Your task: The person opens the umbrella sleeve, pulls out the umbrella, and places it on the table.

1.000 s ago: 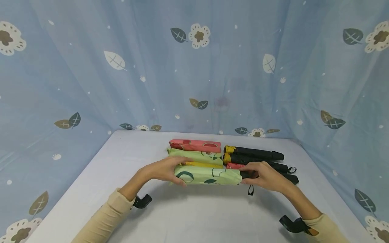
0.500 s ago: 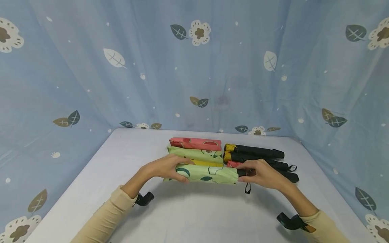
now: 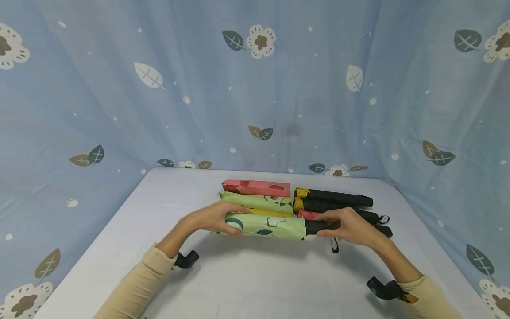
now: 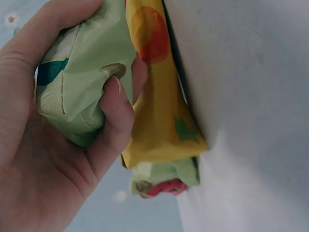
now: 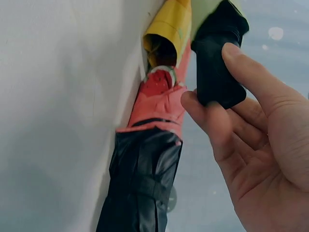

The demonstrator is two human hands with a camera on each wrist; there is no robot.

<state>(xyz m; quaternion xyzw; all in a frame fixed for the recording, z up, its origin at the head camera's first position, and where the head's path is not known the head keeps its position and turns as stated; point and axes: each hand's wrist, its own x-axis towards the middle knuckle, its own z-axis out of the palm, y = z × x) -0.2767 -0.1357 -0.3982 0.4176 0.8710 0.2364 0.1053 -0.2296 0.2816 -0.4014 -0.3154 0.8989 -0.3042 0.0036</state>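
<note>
Above the table, my left hand grips a light green sleeve with an avocado print, thumb in front and fingers behind. A folded black umbrella sticks out of the sleeve's right end, a small strap loop hanging below it. My right hand pinches the umbrella's outer end between thumb and fingers, as the right wrist view shows up close on the black end. The rest of that umbrella is hidden inside the sleeve. Just behind lies a yellow sleeve with a fruit print.
Behind the yellow sleeve lie another green sleeve and a red watermelon-print one. To their right are two black umbrellas with yellow ends and one with a red end. A patterned blue curtain surrounds the white table.
The green sleeve has shifted left with my left hand, and my right hand is a little farther right than half a second ago. More of the black umbrella shows outside the sleeve.
</note>
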